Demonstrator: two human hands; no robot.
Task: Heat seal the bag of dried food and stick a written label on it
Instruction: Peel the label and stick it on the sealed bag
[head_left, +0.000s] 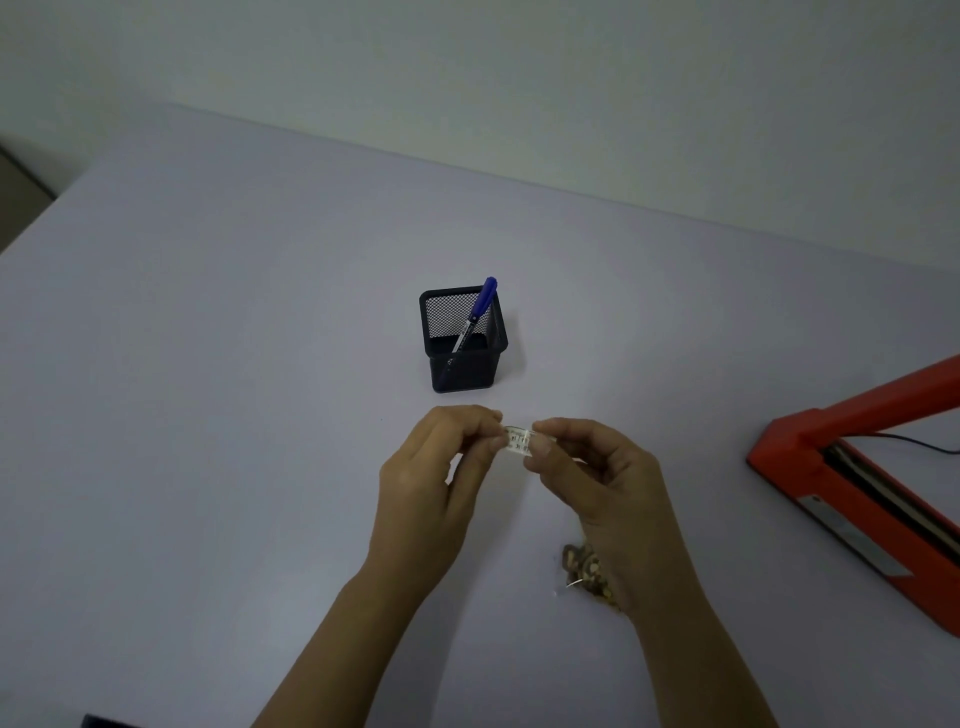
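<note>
A small white label (518, 440) with dark writing is pinched between both hands above the table. My left hand (436, 478) grips its left end with thumb and fingertips. My right hand (597, 478) grips its right end. A clear bag of brown dried food (582, 569) lies on the table below my right wrist, mostly hidden by that wrist. The red heat sealer (852, 499) sits at the right edge with its arm raised.
A black mesh pen holder (465, 358) stands just beyond my hands, with a blue pen (475, 317) leaning inside it. The pale table (208, 364) meets a wall at the back. A dark object (104, 721) shows at the bottom left edge.
</note>
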